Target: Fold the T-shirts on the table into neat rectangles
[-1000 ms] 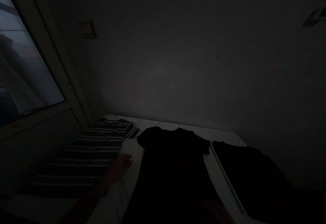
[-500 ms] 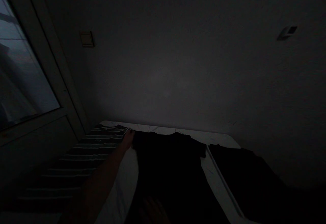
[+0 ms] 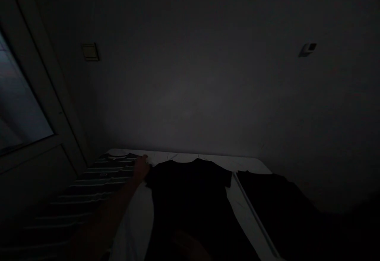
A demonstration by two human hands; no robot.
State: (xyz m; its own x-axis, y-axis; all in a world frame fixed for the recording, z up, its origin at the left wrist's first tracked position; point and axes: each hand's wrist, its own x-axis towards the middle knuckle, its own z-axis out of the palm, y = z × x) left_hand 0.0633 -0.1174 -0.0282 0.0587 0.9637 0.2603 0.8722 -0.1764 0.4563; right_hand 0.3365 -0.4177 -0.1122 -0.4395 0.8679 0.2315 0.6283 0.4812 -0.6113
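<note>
A black T-shirt [image 3: 190, 197] lies spread on a white marbled table [image 3: 136, 221], neckline toward the wall. My left hand [image 3: 141, 167] is at the shirt's left sleeve, between it and a dark striped shirt [image 3: 97, 186]; its fingers are too dark to read. My right hand [image 3: 190, 245] is very dim at the bottom, over the lower part of the black shirt; its fingers cannot be made out.
Another dark garment [image 3: 276, 201] lies at the right, beside a pale strip running along its left edge. Behind the table stands a grey wall [image 3: 190, 75] with a switch [image 3: 90, 52] and a small fixture [image 3: 307, 50]. A door with glass [image 3: 20, 99] is at the left.
The view has shifted slightly. The black shirt's left sleeve now hangs lower and bent, and my left hand has moved slightly left of it. My right hand remains over the shirt, dimmer than before.
</note>
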